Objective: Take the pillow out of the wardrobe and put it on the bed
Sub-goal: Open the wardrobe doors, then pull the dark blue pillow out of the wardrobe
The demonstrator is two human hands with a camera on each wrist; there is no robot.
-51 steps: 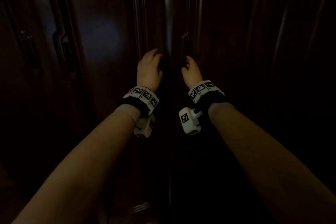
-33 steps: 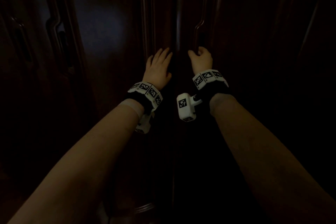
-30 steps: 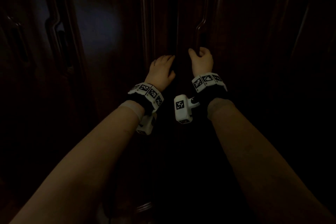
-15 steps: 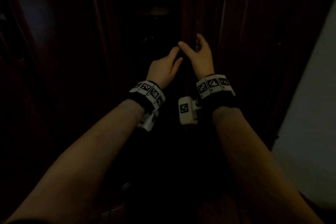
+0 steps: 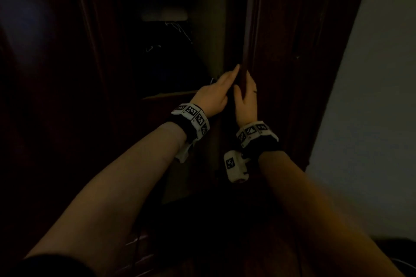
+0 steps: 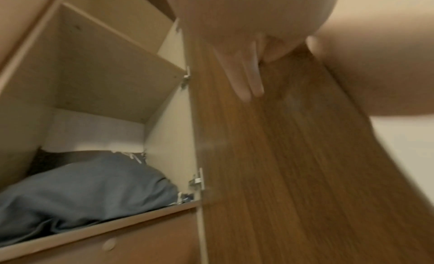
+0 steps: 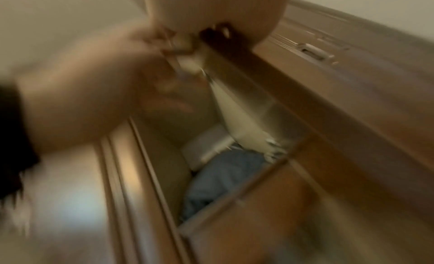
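Note:
The wardrobe's right door stands partly open, edge-on to me. My right hand grips that edge, thumb on the inner side and fingers on the outer. My left hand lies beside it with its straight fingers flat on the door's wooden inner face. A blue-grey pillow lies on a shelf inside the wardrobe, left of and below both hands, touched by neither. The right wrist view is blurred and shows the pillow deep in the opening. In the dark head view it is barely visible.
A pale shelf spans the compartment above the pillow. Below it is a drawer front with a round knob. A white folded thing sits at the back. The left door is dark; a white wall is on the right.
The right door has swung open and the inside shows. My left hand left the left door and came over to the right door's inner face. My right hand slid from handle to edge.

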